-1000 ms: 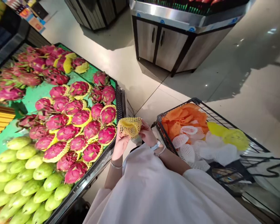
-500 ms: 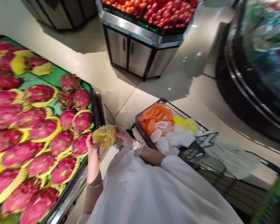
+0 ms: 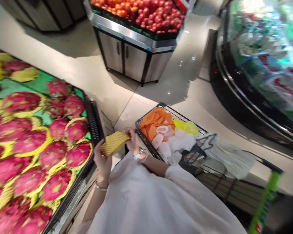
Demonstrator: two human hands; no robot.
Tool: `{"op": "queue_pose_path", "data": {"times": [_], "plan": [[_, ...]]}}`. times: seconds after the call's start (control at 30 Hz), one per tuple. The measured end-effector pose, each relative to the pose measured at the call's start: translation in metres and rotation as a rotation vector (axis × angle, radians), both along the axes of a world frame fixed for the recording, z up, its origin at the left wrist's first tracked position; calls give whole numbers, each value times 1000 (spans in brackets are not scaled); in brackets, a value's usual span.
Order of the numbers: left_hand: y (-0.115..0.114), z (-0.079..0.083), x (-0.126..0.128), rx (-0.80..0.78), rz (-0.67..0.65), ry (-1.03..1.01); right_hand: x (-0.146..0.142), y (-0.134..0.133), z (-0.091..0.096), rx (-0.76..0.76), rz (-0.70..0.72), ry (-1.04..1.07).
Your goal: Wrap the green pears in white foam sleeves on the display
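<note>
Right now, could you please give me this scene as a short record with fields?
Left hand: holds one end of a yellow foam net
Right hand: holds its other end
Left side: dragon fruits, many partly wrapped in yellow netting
Right side: wire cart holding orange netting and white netting
Beyond: cabinet stand topped with red produce

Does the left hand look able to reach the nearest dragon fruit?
Probably yes: only the black rim seems between the left hand and that dragon fruit, though the hand holds yellow netting.
</note>
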State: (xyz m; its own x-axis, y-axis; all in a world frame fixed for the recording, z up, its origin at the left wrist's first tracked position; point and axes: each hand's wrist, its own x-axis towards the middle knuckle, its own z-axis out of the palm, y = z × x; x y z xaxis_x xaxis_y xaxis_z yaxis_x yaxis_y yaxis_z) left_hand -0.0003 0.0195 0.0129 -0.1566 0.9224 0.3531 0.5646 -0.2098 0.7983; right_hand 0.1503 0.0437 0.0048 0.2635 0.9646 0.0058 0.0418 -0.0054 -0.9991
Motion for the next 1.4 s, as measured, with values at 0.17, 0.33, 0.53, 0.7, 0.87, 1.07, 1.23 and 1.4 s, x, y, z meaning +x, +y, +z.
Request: {"op": "queue_pose_path", "data": {"times": [0.17, 0.33, 0.53, 0.7, 0.87, 1.07, 1.23, 1.4], "plan": [[-19, -8, 5, 119, 40, 37, 2, -10, 2, 278, 161, -147], [-34, -9, -14, 318, 268, 14, -12, -8, 14, 440, 201, -166], [-53, 8, -48, 383, 551, 59, -40, 21, 29, 489, 449, -84], [-64, 22, -68, 266, 409, 5, -66, 38, 37, 457, 671, -45], [-57, 33, -79, 98, 322, -266, -80, 63, 40, 348, 824, -3], [-27, 49, -76, -137, 448, -399, -95, 97, 51, 269, 1126, -82], [-17, 59, -72, -121, 614, -491, -112, 120, 50, 181, 1218, -46], [-25, 54, -78, -28, 603, -638, -127, 138, 35, 222, 1311, 156]]}}
